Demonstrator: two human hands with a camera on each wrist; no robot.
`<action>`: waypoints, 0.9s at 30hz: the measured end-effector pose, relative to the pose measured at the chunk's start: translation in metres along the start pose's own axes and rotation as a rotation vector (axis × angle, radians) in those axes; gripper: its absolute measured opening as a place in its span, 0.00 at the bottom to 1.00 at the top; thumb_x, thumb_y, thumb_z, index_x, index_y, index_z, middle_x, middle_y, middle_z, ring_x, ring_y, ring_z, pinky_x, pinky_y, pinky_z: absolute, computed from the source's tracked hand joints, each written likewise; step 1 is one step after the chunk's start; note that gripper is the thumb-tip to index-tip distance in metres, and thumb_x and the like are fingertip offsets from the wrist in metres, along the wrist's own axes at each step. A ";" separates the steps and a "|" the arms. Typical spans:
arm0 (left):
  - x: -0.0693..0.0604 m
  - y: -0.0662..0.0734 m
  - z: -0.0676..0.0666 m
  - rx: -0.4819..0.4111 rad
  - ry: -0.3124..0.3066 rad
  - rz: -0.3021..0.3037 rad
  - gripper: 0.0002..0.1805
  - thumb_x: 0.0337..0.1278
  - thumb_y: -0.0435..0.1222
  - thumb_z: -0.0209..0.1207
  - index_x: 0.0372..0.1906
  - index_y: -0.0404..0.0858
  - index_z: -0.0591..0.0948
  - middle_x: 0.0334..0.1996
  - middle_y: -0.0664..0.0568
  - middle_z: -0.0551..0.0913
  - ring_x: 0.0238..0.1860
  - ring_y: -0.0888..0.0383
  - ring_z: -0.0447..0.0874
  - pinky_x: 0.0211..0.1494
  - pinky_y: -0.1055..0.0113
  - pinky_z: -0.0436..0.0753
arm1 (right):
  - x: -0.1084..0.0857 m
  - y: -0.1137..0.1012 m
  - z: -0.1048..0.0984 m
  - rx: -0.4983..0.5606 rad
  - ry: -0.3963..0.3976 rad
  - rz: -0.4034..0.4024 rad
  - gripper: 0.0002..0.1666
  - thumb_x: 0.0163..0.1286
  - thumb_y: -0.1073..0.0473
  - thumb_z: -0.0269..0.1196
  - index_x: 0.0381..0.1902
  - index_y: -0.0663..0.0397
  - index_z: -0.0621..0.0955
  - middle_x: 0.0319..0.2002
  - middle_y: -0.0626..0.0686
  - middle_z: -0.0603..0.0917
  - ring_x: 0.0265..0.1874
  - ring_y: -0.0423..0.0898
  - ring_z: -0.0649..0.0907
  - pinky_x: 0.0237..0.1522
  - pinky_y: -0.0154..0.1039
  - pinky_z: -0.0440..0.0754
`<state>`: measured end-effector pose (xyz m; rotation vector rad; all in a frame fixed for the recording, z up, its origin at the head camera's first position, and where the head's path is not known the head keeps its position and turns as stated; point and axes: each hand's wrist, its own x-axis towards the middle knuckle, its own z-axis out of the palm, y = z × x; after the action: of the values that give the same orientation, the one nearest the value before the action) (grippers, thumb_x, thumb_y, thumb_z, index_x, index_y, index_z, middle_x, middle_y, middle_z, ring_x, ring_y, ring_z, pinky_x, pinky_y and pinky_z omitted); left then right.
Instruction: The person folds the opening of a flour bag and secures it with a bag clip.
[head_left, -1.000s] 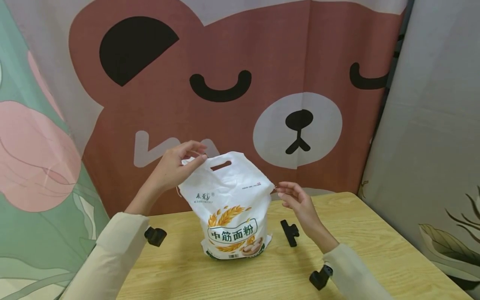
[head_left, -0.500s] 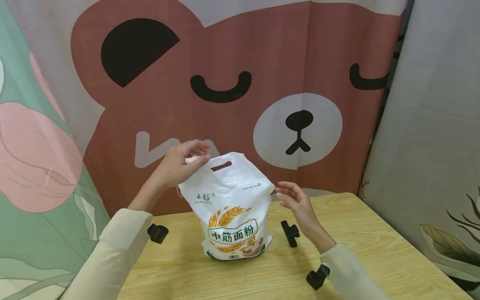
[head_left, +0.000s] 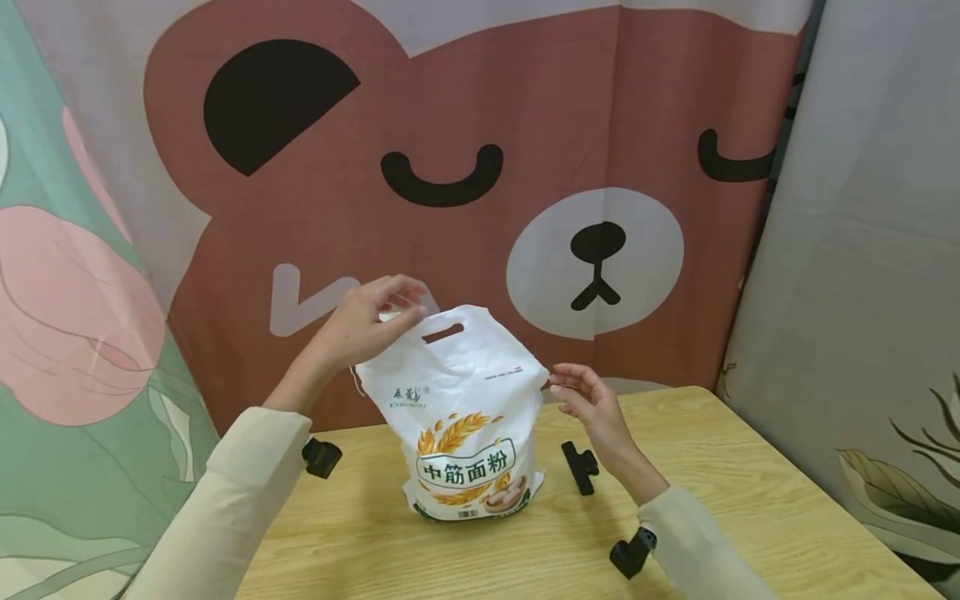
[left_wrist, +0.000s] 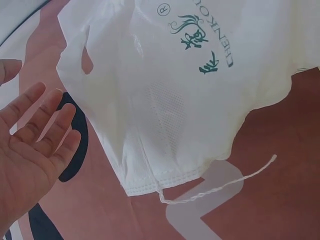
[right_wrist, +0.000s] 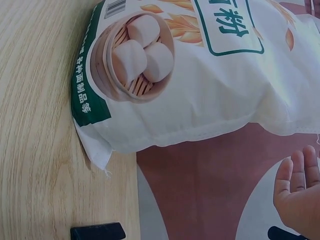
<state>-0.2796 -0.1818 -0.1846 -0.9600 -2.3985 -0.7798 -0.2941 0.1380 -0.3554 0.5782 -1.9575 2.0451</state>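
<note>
2 hands flank 1 bag (head_left: 462, 417): left hand (head_left: 365, 327) uncurled, right hand (head_left: 603, 414) hard to tell; 1 clip (head_left: 580, 467) nearby.

You have one left hand (head_left: 360, 327), one right hand (head_left: 599, 412), two sleeves (head_left: 251, 467), two black wrist devices (head_left: 322, 457), one bear print (head_left: 465, 242), one surface (head_left: 352, 533) with one flour bag (head_left: 465, 392) and one black clip (head_left: 580, 467); on your bag one handle slot (head_left: 442, 333), three printed buns (right_wrist: 130, 60), one printed steamer (right_wrist: 100, 70), and, in your left wrist view, one twisted string (left_wrist: 200, 196)

Table (head_left: 337, 533) with bag (head_left: 461, 408), black clip (head_left: 580, 467)
</note>
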 end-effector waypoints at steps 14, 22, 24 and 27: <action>0.011 0.005 0.006 0.004 -0.040 0.020 0.14 0.65 0.38 0.58 0.53 0.39 0.79 0.48 0.49 0.81 0.49 0.51 0.80 0.53 0.51 0.76 | 0.005 0.001 0.000 0.012 -0.016 0.013 0.25 0.71 0.58 0.60 0.60 0.65 0.70 0.52 0.61 0.74 0.49 0.46 0.77 0.47 0.37 0.77; 0.018 0.008 0.006 0.000 -0.100 0.024 0.16 0.65 0.38 0.58 0.55 0.39 0.78 0.49 0.48 0.80 0.47 0.51 0.80 0.48 0.53 0.79 | 0.006 0.002 -0.003 0.025 -0.020 0.017 0.25 0.71 0.57 0.60 0.61 0.64 0.70 0.51 0.58 0.74 0.49 0.47 0.76 0.46 0.38 0.77; 0.019 0.008 0.007 0.000 -0.109 0.013 0.16 0.65 0.39 0.58 0.56 0.39 0.78 0.50 0.48 0.80 0.47 0.51 0.80 0.48 0.54 0.79 | 0.007 0.002 -0.004 0.032 -0.023 0.022 0.25 0.71 0.57 0.60 0.61 0.64 0.70 0.51 0.58 0.74 0.49 0.47 0.77 0.47 0.38 0.77; 0.022 0.007 0.008 -0.001 -0.115 -0.004 0.17 0.66 0.39 0.57 0.56 0.39 0.78 0.49 0.48 0.80 0.48 0.50 0.80 0.49 0.53 0.78 | 0.007 0.003 -0.005 0.037 -0.027 0.029 0.25 0.72 0.57 0.60 0.61 0.64 0.70 0.51 0.58 0.74 0.49 0.46 0.77 0.47 0.39 0.77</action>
<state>-0.2905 -0.1627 -0.1755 -1.0265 -2.4983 -0.7463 -0.3022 0.1420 -0.3550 0.5920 -1.9579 2.1062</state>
